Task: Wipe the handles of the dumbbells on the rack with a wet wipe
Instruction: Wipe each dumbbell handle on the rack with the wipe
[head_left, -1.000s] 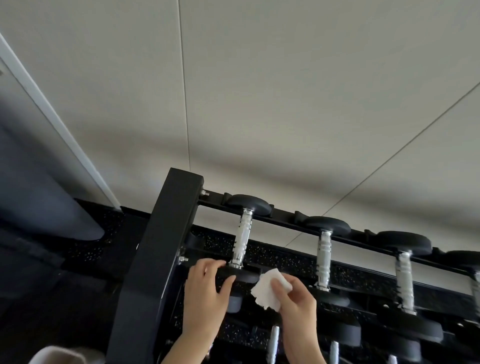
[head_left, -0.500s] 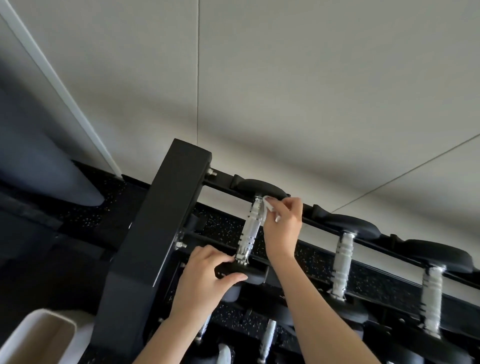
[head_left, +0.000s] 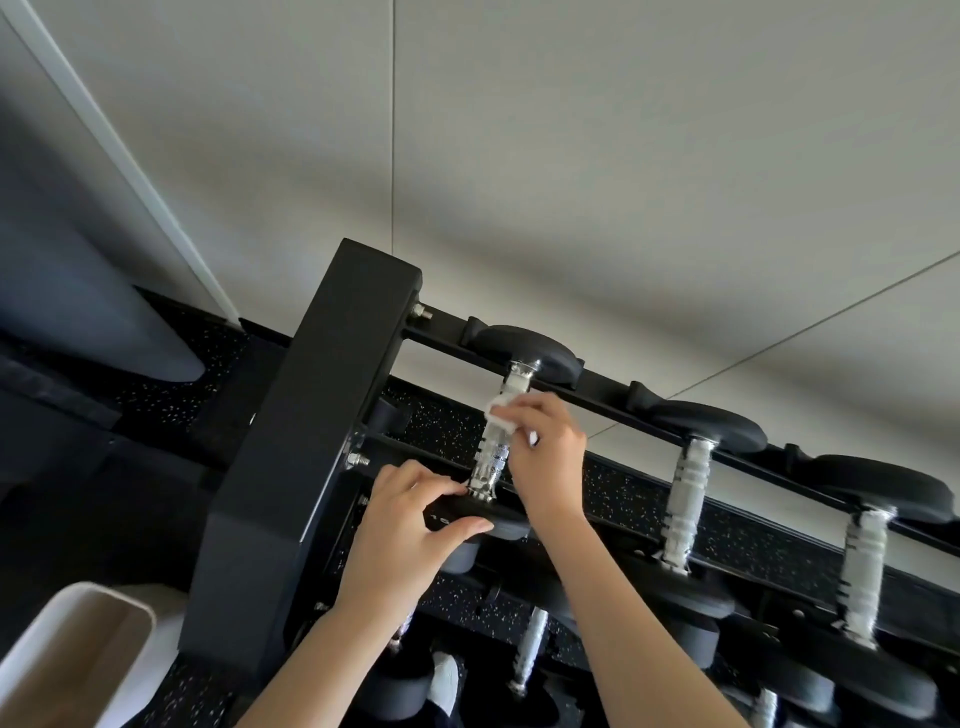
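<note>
A black dumbbell rack (head_left: 311, 415) holds a row of black-headed dumbbells with knurled chrome handles. The leftmost top dumbbell's handle (head_left: 491, 457) runs from its far head (head_left: 524, 351) down to its near head (head_left: 467, 514). My right hand (head_left: 545, 452) wraps a white wet wipe (head_left: 501, 413) round the upper part of that handle. My left hand (head_left: 410, 525) grips the near head, thumb under its edge. Two more dumbbell handles (head_left: 685, 504) (head_left: 862, 571) stand to the right on the same tier.
The pale wall (head_left: 571, 156) rises right behind the rack. Lower tiers hold more dumbbells (head_left: 530, 649). A white bin (head_left: 67, 660) with a brown liner stands at the bottom left on the speckled black floor (head_left: 171, 384).
My right hand has slid the wipe down the handle from just under the far head to the upper middle. My left hand keeps its hold on the near head. The view moved closer.
</note>
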